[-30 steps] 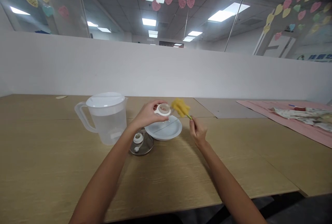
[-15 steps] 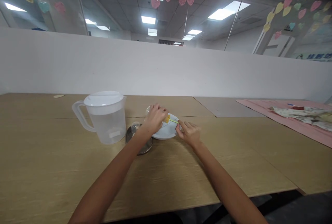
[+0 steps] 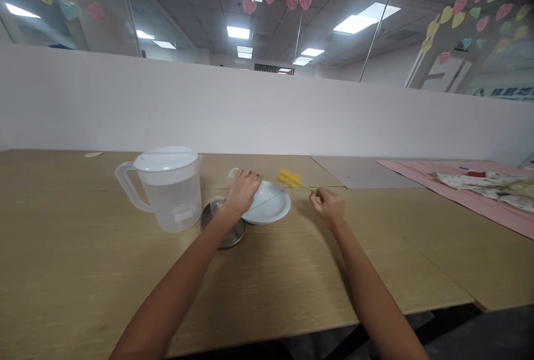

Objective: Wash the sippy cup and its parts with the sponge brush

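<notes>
Left hand [image 3: 242, 188], arm outstretched, grips a small clear bottle [image 3: 233, 174] over the white round plate [image 3: 271, 210]; right hand [image 3: 329, 205] pinches a yellow sponge brush [image 3: 289, 178].

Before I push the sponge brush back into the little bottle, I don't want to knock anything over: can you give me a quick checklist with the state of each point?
1. Right hand grip on the sponge brush: ok, stem pinched, yellow sponge raised above the white plate.
2. Left hand grip on the small bottle: ok, fingers closed over it, though most of it is hidden.
3. Bottle mouth facing the sponge: cannot tell, the hand covers it.
4. Sponge out of the bottle: ok, a gap shows between them.
5. Water jug upright, lid on: ok, but near the left forearm.
6. Metal lid beside the plate: ok, flat on the table.
</notes>
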A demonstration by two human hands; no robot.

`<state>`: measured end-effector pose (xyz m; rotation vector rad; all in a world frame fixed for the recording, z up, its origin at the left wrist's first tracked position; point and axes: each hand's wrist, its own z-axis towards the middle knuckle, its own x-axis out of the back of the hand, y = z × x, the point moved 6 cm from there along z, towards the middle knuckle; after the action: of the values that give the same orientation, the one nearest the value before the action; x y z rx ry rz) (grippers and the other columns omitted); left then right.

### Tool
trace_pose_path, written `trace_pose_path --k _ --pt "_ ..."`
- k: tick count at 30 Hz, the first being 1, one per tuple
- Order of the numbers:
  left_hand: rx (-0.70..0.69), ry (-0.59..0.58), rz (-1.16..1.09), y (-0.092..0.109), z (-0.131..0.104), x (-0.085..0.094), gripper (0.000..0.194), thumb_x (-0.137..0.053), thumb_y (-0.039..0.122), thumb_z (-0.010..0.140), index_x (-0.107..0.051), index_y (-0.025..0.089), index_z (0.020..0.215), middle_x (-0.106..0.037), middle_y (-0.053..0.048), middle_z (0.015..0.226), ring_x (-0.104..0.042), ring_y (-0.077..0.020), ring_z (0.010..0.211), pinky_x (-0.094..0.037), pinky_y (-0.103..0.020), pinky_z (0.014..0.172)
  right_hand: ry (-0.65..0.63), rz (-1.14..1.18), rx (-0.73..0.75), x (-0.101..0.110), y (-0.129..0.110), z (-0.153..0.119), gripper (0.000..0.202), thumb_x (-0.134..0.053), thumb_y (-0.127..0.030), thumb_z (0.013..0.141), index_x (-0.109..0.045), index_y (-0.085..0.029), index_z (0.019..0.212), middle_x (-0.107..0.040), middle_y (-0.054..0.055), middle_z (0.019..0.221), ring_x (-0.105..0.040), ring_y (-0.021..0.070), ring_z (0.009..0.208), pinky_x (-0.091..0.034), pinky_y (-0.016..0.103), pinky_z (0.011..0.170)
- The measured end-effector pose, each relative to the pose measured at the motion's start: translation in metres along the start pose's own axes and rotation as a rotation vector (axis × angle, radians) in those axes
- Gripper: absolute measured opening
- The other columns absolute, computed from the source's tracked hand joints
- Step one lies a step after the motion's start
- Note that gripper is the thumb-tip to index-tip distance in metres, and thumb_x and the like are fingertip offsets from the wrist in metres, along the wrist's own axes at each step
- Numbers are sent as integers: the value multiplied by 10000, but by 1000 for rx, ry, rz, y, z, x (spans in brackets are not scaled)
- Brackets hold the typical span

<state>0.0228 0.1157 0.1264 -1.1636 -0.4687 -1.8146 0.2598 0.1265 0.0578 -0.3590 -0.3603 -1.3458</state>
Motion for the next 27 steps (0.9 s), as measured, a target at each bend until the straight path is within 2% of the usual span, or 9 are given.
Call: trace_pose_path --k 3,6,8,13,16,19,22,24,27 --pt "198 1 -307 -11 -2 11 594 -595 330 727 -425 118 1256 -553 -129 1178 -494 -261 1075 -370 -339 900 -236 -108 -249 -22 19 -8 314 -426 -305 812 -632 -139 644 -593 61 612 -461 102 482 -200 224 480" --pt "243 -90 -590 0 -6 19 736 -585 532 686 -394 156 1288 -521 -106 1234 -507 -245 1086 -401 -296 882 -608 -70 -225 -50 8 -23 310 -421 -266 820 -663 -136 677 -622 101 703 -520 121 535 -217 227 477" --pt "170 -203 -675 19 -10 19 749 -575 565 671 -389 192 1293 -539 -81 1210 -531 -234 1047 -419 -282 849 -738 -21 -175 -60 -4 -31 271 -452 -245 801 -675 -147 682 -631 100 704 -547 128 560 -225 224 473" --pt "-98 -450 -635 68 -24 4 695 -612 444 648 -395 204 1263 -579 -73 1138 -557 -230 986 -428 -288 816 -837 41 -118 -64 -18 -34 203 -550 -311 739 -674 -164 672 -631 73 644 -571 141 587 -239 215 478" --pt "-166 -569 -561 79 -29 -12 639 -636 383 626 -448 184 1204 -577 -86 1137 -554 -234 991 -429 -289 813 -966 33 -119 -65 -20 -36 255 -521 -358 751 -670 -155 712 -650 78 719 -582 150 645 -244 215 495" --pt "-139 -658 -513 76 -31 -21 628 -638 381 629 -458 182 1197 -579 -90 1136 -560 -237 976 -434 -295 792 -1055 14 -125 -64 -22 -38 283 -505 -375 752 -668 -144 743 -657 86 764 -582 154 679 -251 214 513" --pt "-147 -724 -548 66 -31 -15 730 -672 442 586 -436 209 1236 -574 -73 1159 -547 -246 1008 -419 -308 827 -1086 47 -132 -62 -21 -37 306 -493 -394 758 -668 -144 742 -658 84 769 -573 156 674 -258 214 525" --pt "-133 -719 -595 49 -29 -4 736 -660 501 586 -454 223 1236 -554 -61 1202 -524 -242 1054 -400 -299 860 -1065 98 -166 -60 -16 -32 315 -469 -384 778 -668 -141 746 -655 79 755 -566 149 664 -265 212 532" --pt "6 -632 -621 5 -26 7 459 -621 436 651 -618 186 1036 -631 -51 1072 -571 -196 953 -415 -232 781 -941 164 -262 -59 -6 -15 330 -420 -353 818 -663 -129 800 -654 78 767 -565 140 689 -290 202 555"
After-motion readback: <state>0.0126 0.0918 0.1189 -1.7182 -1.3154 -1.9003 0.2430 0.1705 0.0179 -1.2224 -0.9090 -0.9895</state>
